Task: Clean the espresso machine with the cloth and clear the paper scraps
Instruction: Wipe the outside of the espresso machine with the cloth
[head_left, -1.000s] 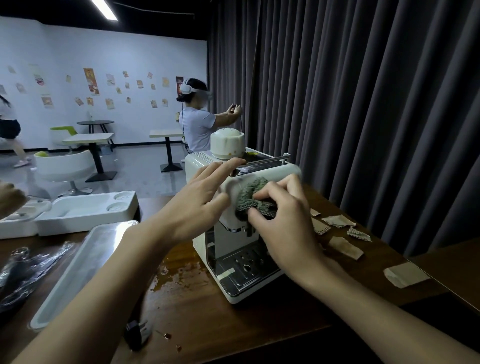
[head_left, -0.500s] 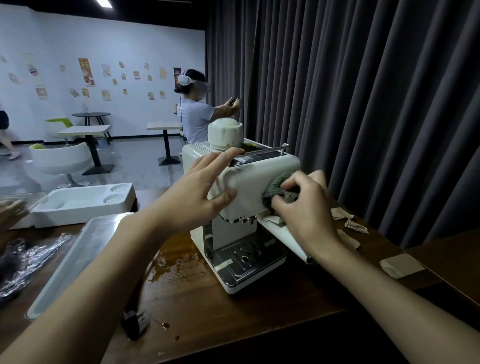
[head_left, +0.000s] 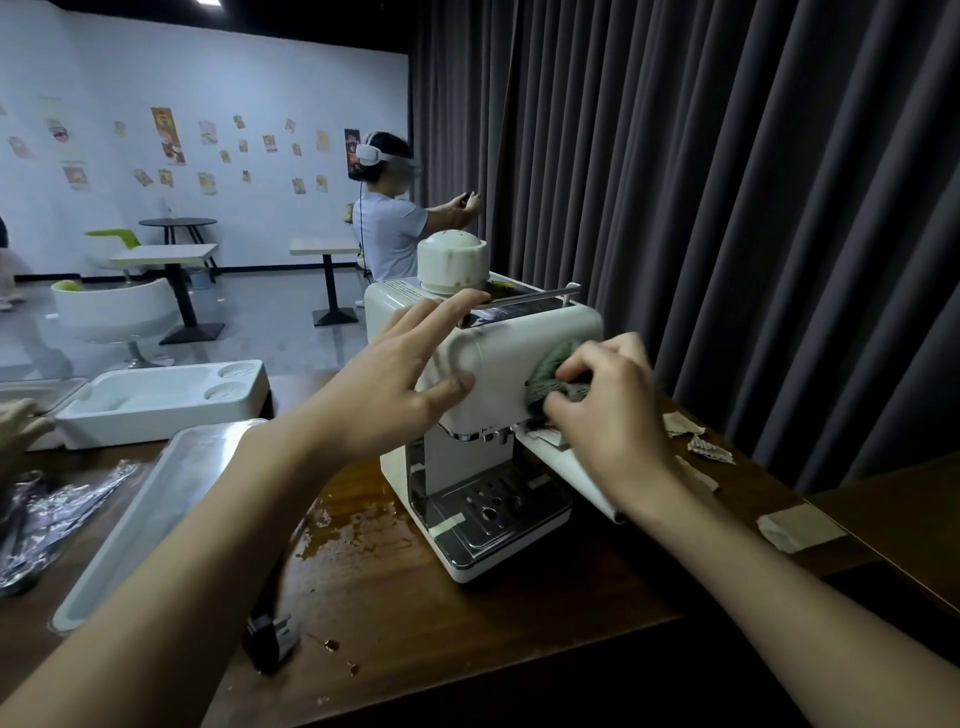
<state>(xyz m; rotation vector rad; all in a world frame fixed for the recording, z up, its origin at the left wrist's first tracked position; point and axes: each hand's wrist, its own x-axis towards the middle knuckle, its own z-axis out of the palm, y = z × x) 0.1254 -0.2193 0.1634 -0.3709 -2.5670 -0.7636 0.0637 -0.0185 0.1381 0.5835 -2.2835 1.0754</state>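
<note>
First, shiny wrap: crumpled, flat on the table at the far left edge.
White foam tray: behind the wrap, at the back of the table, with two round dips at its right end.
Metal tray: long and shallow, just in front of the foam tray, running toward the near edge.
Plug: black, on the wood close to the metal tray's near corner.
Wet patch: brown and shiny, on the table just left of the machine's foot.
Left hand: open flat, fingers straight and spread wide, laid on the top left corner of the espresso machine, fingertips up on the top, thumb on the front.
Espresso machine: cream, upright in the middle of the table, round white cap on top, silver drip tray at the bottom.
Cloth: grey-green, bunched up, pressed on the right end of the machine's rounded front.
Right hand: fingers curled round the cloth, squeezing it against the machine.
Paper scraps: brown bits on the table just right of the machine, partly hidden behind the right hand; one bigger piece farther right, near the table's edge.
Curtain: dark grey, in long folds, behind the table on the right.
</note>
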